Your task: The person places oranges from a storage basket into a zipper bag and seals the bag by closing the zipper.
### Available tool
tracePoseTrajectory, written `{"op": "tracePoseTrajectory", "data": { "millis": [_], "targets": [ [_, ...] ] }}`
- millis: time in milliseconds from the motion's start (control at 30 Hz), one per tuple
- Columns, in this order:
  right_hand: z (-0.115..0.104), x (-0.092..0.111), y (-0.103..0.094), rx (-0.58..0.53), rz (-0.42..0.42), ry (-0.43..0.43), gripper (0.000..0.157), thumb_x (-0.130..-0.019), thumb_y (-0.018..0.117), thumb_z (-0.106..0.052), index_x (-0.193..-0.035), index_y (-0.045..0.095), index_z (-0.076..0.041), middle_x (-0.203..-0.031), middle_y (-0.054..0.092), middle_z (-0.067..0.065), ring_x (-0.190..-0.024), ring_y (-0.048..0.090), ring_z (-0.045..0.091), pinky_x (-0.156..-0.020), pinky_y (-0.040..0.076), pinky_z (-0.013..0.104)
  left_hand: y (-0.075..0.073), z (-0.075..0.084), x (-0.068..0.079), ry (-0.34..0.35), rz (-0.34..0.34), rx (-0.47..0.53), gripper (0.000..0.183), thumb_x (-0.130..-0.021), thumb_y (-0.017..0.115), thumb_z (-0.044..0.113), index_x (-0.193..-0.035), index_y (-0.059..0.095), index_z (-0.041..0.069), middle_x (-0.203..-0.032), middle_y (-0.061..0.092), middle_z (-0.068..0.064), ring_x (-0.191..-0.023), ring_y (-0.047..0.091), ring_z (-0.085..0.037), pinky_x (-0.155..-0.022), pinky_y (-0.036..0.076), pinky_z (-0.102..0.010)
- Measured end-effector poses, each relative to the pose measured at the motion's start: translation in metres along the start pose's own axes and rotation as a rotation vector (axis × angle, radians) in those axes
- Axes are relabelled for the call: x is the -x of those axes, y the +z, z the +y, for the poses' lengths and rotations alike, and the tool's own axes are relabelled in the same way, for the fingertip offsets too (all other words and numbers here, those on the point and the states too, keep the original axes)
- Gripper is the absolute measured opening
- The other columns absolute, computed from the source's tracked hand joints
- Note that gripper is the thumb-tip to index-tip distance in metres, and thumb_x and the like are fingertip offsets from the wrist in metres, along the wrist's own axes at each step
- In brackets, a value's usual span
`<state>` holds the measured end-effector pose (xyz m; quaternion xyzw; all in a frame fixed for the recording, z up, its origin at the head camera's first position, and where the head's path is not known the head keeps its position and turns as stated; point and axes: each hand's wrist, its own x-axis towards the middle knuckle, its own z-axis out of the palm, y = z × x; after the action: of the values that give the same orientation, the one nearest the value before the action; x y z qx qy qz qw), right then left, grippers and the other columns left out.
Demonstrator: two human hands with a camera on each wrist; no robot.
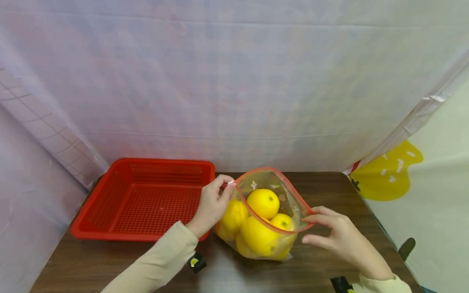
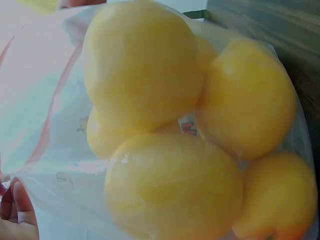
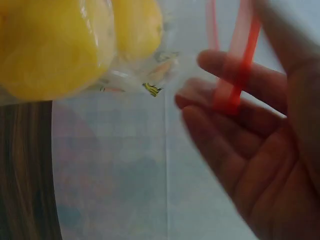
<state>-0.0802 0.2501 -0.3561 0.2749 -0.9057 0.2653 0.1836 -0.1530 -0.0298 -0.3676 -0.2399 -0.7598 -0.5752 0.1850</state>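
Note:
A clear zip bag (image 1: 289, 195) with a red rim stands on the table, its mouth spread wide. Several yellow, orange-like fruits (image 1: 263, 203) fill its lower part; they press against the plastic in the left wrist view, where one large fruit (image 2: 172, 185) is near the camera. My left hand (image 1: 214, 203) pinches the rim at its left corner between thumb and fingers. At the opposite corner, my right hand (image 1: 335, 234) touches the rim with extended fingers, its thumb held apart below. Those fingers (image 3: 215, 135) lie around the red strip in the right wrist view.
To the left of the bag sits a red perforated plastic basket (image 1: 157, 203) with nothing visible inside. The dark wood-grain table (image 1: 234, 276) ends at a pale curtain (image 1: 234, 93) behind. A light cloth with a yellow print (image 1: 388, 175) hangs at the right.

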Motion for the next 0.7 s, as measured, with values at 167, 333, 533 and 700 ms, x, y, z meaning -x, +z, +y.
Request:
{"op": "tracePoseTrajectory", "data": {
  "millis": [167, 333, 533, 700],
  "targets": [
    [0.008, -0.008, -0.007, -0.055, 0.108, -0.193, 0.005, -0.077, 0.070, -0.007, -0.081, 0.067, -0.009, -0.077, 0.062, -0.001, -0.060, 0.050, 0.000, -0.051, 0.038, 0.009, -0.006, 0.010, 0.003, -0.056, -0.002, -0.003, 0.008, -0.088, 0.056, 0.005, -0.084, 0.060, 0.000, -0.062, 0.055, -0.008, -0.049, 0.040, -0.005, -0.047, 0.035, -0.019],
    [0.014, -0.020, -0.017, 0.014, 0.160, -0.210, 0.013, -0.072, 0.072, -0.001, -0.078, 0.068, -0.011, -0.075, 0.064, -0.001, -0.058, 0.051, 0.000, -0.050, 0.039, 0.011, -0.015, -0.001, 0.008, -0.055, -0.028, -0.018, 0.011, -0.089, 0.057, 0.016, -0.084, 0.061, 0.008, -0.062, 0.055, 0.000, -0.049, 0.043, -0.005, -0.046, 0.038, -0.021],
    [0.032, -0.021, -0.019, 0.032, 0.193, -0.109, 0.030, -0.058, 0.075, 0.013, -0.076, 0.069, -0.010, -0.073, 0.065, 0.000, -0.059, 0.054, -0.001, -0.051, 0.042, 0.009, -0.026, -0.010, 0.013, -0.102, -0.072, -0.080, 0.010, -0.089, 0.057, 0.020, -0.085, 0.062, 0.012, -0.065, 0.056, 0.002, -0.046, 0.040, -0.006, -0.046, 0.037, -0.021],
    [0.050, -0.017, -0.006, 0.032, 0.195, 0.020, 0.025, -0.061, 0.074, 0.012, -0.074, 0.069, -0.009, -0.073, 0.065, 0.001, -0.061, 0.054, -0.004, -0.053, 0.043, 0.009, -0.028, -0.022, 0.014, -0.192, -0.118, -0.090, 0.010, -0.089, 0.057, 0.018, -0.087, 0.062, 0.010, -0.068, 0.058, 0.000, -0.053, 0.049, -0.009, -0.049, 0.042, -0.021]
  ]
}}
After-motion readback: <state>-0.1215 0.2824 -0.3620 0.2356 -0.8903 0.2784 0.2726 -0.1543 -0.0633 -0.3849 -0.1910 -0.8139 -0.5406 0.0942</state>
